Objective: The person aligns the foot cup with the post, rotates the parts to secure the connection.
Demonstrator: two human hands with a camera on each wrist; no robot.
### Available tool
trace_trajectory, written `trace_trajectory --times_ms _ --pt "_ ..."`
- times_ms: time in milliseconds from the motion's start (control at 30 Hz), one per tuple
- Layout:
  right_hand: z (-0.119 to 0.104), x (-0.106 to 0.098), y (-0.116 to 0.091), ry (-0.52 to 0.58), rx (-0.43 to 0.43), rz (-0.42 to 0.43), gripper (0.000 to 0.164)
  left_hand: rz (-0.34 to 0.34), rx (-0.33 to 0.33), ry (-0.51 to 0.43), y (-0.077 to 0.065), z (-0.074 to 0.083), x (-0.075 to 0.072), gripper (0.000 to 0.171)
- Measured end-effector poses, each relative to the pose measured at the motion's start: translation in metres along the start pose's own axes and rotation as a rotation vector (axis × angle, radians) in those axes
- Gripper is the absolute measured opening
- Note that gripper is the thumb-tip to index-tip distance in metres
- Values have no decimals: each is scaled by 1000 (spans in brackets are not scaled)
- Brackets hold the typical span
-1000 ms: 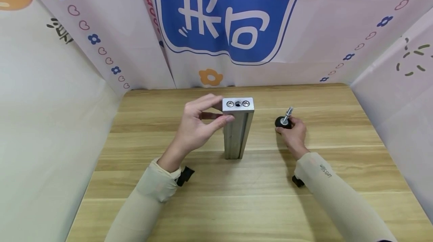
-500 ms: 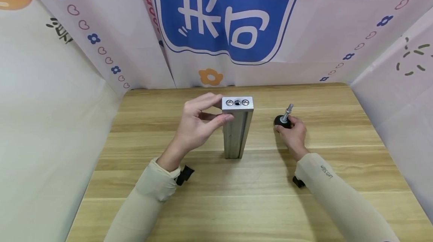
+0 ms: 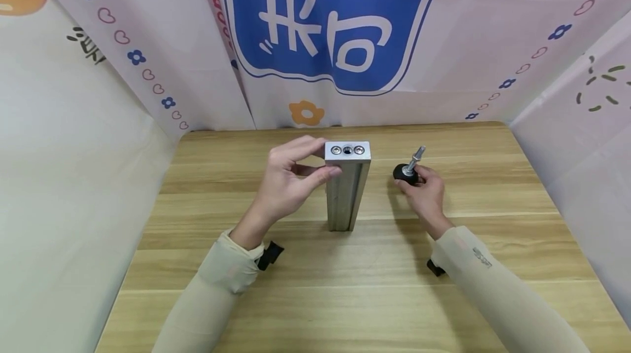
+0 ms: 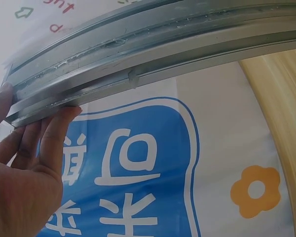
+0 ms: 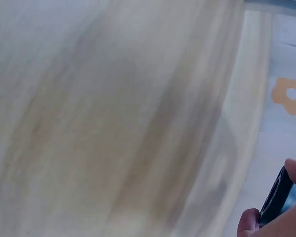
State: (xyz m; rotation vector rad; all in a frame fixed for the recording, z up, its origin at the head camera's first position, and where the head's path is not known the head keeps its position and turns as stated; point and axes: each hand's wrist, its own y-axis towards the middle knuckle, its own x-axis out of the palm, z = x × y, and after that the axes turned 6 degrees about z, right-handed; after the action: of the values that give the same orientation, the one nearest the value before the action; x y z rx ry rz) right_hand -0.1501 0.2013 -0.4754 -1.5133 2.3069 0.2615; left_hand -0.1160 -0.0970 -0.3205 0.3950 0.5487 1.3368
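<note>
Left hand (image 3: 286, 180): thumb and fingers pinch the upper end of a silver-grey rectangular metal bar (image 3: 344, 194).
Bar: upright on the light wood-grain table (image 3: 340, 298); two screws (image 3: 336, 151) flank a hole (image 3: 347, 150) in its top.
Right hand (image 3: 428, 193): grips a round black foot (image 3: 402, 174) with silver threaded stud (image 3: 417, 157).
Foot: right of bar, apart; stud tilted upward.

The beige-sleeved left arm (image 3: 204, 298) and beige-sleeved right arm (image 3: 500, 295) reach forward, the bare left-hand grip (image 3: 288, 180) pinching between thumb and fingers, the bare right-hand grip (image 3: 428, 191) pinching likewise.
</note>
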Motion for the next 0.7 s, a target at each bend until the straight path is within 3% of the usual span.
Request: trace_trajectory --times_ms 433,700 --pt "-27 -3 -18 81 -74 -79 63 3 -5 9 -1 1 0 38" --pt "-37 -7 -23 64 -141 -101 65 -1 -5 4 -1 1 0 38"
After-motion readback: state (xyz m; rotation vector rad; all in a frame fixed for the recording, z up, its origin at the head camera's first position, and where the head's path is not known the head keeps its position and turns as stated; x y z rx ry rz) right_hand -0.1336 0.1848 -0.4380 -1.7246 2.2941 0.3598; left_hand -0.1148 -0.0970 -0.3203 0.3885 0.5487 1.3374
